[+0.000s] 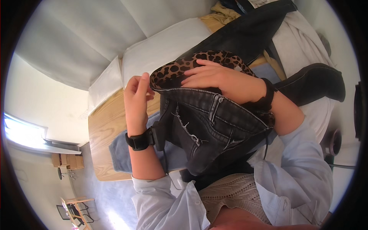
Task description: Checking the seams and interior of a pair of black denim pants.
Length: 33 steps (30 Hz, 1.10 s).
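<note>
While my right hand [214, 78] lies flat, fingers together, on the leopard cloth [172, 71], my left hand [136, 97], half curled, should steady the jeans [207, 122] edge gently.

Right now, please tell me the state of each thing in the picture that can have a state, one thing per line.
Black jeans: held up against the person's body, frayed tear showing.
Leopard-print garment: draped over the jeans' top edge, under the right hand.
Left hand: fingers curled, beside the jeans' edge; grip unclear.
Right hand: flat, pressing on the leopard-print garment.
Blue garment: lying on the wooden table.
Black jacket: spread out on the table.
</note>
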Each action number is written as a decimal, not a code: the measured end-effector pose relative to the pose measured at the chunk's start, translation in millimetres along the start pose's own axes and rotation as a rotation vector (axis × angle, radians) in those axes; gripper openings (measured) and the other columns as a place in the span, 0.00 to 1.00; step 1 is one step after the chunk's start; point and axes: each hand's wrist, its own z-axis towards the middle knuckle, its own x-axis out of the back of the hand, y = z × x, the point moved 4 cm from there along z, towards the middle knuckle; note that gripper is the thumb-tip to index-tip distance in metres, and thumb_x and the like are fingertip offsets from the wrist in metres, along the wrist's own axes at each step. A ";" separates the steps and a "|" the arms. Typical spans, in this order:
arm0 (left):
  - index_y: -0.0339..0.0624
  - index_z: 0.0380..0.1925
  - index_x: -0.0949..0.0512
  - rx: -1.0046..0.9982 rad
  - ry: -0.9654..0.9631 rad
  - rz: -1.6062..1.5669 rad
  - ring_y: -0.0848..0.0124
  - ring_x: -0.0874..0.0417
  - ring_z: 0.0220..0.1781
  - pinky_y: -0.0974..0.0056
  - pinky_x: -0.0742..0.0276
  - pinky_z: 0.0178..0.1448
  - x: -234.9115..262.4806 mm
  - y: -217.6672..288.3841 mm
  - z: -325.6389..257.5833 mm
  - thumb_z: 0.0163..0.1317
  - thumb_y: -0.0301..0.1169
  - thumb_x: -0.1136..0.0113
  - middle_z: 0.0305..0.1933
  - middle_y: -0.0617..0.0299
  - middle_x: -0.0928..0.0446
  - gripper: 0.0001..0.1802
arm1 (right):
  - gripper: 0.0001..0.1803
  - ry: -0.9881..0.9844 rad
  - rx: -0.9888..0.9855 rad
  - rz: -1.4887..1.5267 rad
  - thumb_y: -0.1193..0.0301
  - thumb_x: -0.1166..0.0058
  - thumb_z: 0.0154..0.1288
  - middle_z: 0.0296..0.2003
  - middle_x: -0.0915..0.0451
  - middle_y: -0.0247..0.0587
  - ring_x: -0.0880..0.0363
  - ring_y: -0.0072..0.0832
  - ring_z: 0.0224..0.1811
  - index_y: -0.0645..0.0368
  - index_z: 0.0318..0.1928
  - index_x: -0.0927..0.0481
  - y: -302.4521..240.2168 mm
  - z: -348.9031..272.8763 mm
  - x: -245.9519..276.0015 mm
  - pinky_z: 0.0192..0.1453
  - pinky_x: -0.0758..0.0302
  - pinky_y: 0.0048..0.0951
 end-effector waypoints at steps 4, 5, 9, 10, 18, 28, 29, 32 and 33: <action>0.40 0.27 0.26 0.033 -0.178 0.003 0.79 0.27 0.24 0.73 0.32 0.29 -3.1 -2.9 -5.0 0.63 0.43 0.43 0.25 0.66 0.26 0.17 | 0.28 0.010 -0.010 -0.048 0.68 0.46 0.59 0.58 0.28 0.41 0.37 0.43 0.66 0.50 0.62 0.32 -3.1 0.2 -1.7 0.72 0.54 0.53; 0.39 0.28 0.26 0.048 -0.194 0.028 0.79 0.27 0.24 0.73 0.32 0.29 -4.6 -5.5 -4.7 0.63 0.41 0.44 0.25 0.66 0.26 0.15 | 0.29 0.013 -0.012 -0.076 0.67 0.46 0.59 0.58 0.27 0.42 0.36 0.45 0.65 0.49 0.63 0.32 -4.6 0.9 -1.9 0.72 0.54 0.53; 0.36 0.31 0.25 -0.010 -0.383 -0.051 0.78 0.25 0.28 0.72 0.29 0.33 -18.1 -11.1 -2.3 0.62 0.31 0.48 0.27 0.65 0.25 0.09 | 0.32 -0.107 0.026 -0.078 0.72 0.46 0.56 0.64 0.34 0.37 0.44 0.41 0.70 0.49 0.64 0.34 -12.6 2.7 -7.9 0.73 0.57 0.53; 0.35 0.32 0.25 0.008 -0.410 -0.057 0.77 0.25 0.29 0.72 0.28 0.35 -19.6 -13.0 -1.4 0.62 0.28 0.49 0.28 0.65 0.24 0.07 | 0.32 -0.123 0.046 -0.053 0.72 0.46 0.56 0.64 0.35 0.37 0.45 0.41 0.70 0.50 0.64 0.34 -15.5 3.6 -10.5 0.73 0.56 0.53; 0.32 0.46 0.28 0.100 -0.414 -0.647 0.73 0.22 0.41 0.69 0.27 0.47 -32.5 -20.8 -4.0 0.63 0.26 0.55 0.42 0.59 0.22 0.14 | 0.30 0.003 0.114 0.030 0.73 0.43 0.54 0.63 0.34 0.40 0.43 0.43 0.69 0.53 0.60 0.30 -22.7 5.7 -6.0 0.71 0.48 0.47; 0.32 0.54 0.32 0.081 -0.686 -1.153 0.64 0.22 0.50 0.63 0.26 0.56 -34.9 -23.0 -11.8 0.63 0.31 0.59 0.51 0.52 0.24 0.21 | 0.15 0.303 -0.448 0.181 0.66 0.46 0.64 0.46 0.24 0.39 0.27 0.29 0.50 0.60 0.48 0.26 52.3 -4.4 16.0 0.57 0.33 0.28; 0.31 0.54 0.32 0.054 -0.744 -1.199 0.64 0.22 0.51 0.63 0.26 0.57 -36.3 -22.8 -14.3 0.63 0.31 0.59 0.51 0.51 0.24 0.22 | 0.14 0.323 -0.455 0.187 0.64 0.47 0.64 0.42 0.22 0.40 0.25 0.30 0.46 0.60 0.45 0.25 58.0 -5.2 16.2 0.53 0.31 0.28; 0.29 0.53 0.31 0.137 -0.828 -1.274 0.63 0.22 0.52 0.62 0.27 0.58 -37.0 -25.7 -17.6 0.62 0.31 0.60 0.52 0.50 0.25 0.22 | 0.12 0.376 -0.432 0.231 0.65 0.47 0.64 0.39 0.23 0.38 0.26 0.27 0.43 0.62 0.41 0.26 68.3 -5.4 15.7 0.51 0.31 0.26; 0.31 0.54 0.32 0.117 -0.886 -1.274 0.63 0.23 0.54 0.61 0.28 0.60 -37.3 -24.5 -16.7 0.63 0.32 0.60 0.53 0.50 0.25 0.22 | 0.12 0.375 -0.451 0.226 0.67 0.47 0.65 0.41 0.24 0.35 0.27 0.24 0.45 0.62 0.43 0.26 69.7 -6.0 14.9 0.53 0.32 0.24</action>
